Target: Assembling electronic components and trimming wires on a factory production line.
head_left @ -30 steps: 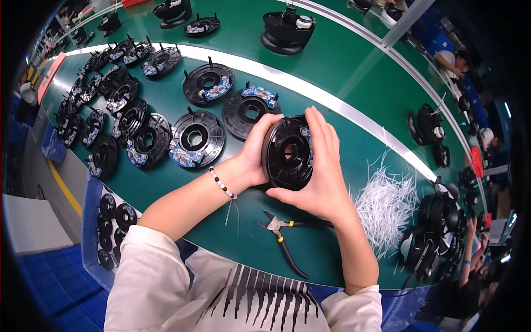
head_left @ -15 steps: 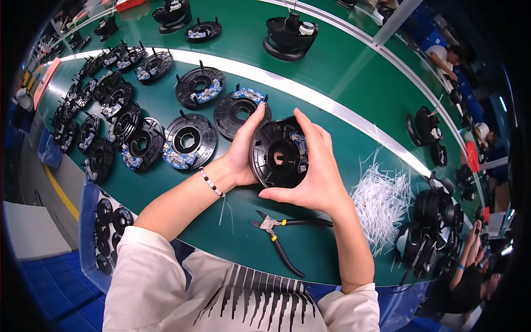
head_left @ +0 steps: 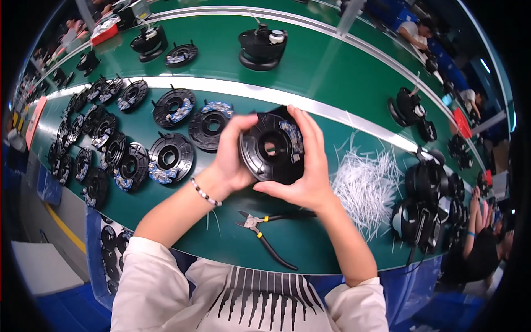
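Note:
Both of my hands hold one black round disc part (head_left: 272, 146) with a centre hole, tilted up above the green table (head_left: 332, 72). My left hand (head_left: 231, 157) grips its left rim, thumb on top. My right hand (head_left: 310, 166) cups its right and lower edge, fingers over a small bluish-white patch on the face. Black-handled pliers (head_left: 265, 232) lie on the table just below my hands.
Several similar black discs (head_left: 166, 157) lie in rows to the left. A heap of white plastic ties (head_left: 368, 185) sits to the right, with stacked black parts (head_left: 426, 188) beyond it. A black stand (head_left: 260, 47) is at the back. Other people work at the right edge.
The disc has turned in my hands, so its face is more toward me, and my left thumb has shifted along the rim. The view has tilted slightly.

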Motion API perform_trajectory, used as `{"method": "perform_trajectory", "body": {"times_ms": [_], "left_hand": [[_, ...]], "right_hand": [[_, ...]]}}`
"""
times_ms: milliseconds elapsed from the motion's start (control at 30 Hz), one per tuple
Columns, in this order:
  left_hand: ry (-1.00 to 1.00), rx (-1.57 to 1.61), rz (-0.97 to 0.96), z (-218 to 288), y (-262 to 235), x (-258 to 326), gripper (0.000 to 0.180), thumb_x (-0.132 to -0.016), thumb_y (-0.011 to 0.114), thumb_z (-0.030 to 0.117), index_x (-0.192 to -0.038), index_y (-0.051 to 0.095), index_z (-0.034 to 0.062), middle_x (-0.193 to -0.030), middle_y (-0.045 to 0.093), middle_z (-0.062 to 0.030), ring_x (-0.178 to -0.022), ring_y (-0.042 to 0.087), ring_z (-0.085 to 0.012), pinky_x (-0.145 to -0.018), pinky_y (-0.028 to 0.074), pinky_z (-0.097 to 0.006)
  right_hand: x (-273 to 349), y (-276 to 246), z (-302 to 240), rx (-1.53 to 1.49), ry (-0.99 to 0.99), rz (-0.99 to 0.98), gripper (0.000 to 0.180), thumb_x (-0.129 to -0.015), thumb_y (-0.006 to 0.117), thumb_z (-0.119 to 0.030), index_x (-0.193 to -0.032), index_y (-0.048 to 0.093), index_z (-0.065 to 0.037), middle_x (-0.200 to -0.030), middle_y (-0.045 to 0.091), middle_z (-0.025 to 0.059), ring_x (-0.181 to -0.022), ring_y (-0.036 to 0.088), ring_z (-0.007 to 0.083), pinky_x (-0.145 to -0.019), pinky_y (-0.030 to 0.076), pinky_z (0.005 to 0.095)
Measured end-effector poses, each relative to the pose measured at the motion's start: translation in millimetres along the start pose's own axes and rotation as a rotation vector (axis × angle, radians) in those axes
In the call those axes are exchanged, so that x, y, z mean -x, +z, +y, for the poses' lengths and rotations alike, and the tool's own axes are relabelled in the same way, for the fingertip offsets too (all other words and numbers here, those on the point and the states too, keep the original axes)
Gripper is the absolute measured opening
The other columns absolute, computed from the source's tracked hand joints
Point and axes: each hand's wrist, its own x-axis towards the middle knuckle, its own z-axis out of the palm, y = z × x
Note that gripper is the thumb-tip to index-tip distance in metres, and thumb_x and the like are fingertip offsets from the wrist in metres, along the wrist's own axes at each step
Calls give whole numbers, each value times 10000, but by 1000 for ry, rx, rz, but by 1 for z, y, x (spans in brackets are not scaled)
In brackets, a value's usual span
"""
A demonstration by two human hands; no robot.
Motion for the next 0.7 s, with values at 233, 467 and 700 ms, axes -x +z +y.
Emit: {"method": "perform_trajectory", "body": {"times_ms": [233,467,700], "left_hand": [[-442,-169,-96,3,16,-9,626,-816,376,530,-1196,415,34,-1117,516,-191,-997,534,-341,-744,483,-539],[623,-1315,-351,-8,31,3,579,-760,572,359,-1200,420,13,-1106,554,-132,-1022,537,-246,-868,408,-342],[727,-1548,-401,-6,39,3,425,-659,708,139,-1019,531,-2,-959,601,-153,-854,608,-274,-733,472,-316]], "right_hand": [[17,-50,9,14,-303,138,511,-504,750,-44,-988,589,-20,-908,623,112,-842,606,259,-830,449,416],[37,-62,1,-561,214,221,478,-591,759,-42,-1025,567,13,-899,619,108,-807,592,164,-727,463,251],[41,-69,8,-558,197,139,484,-607,763,-45,-1039,559,29,-929,606,104,-845,574,146,-761,455,253]]}}
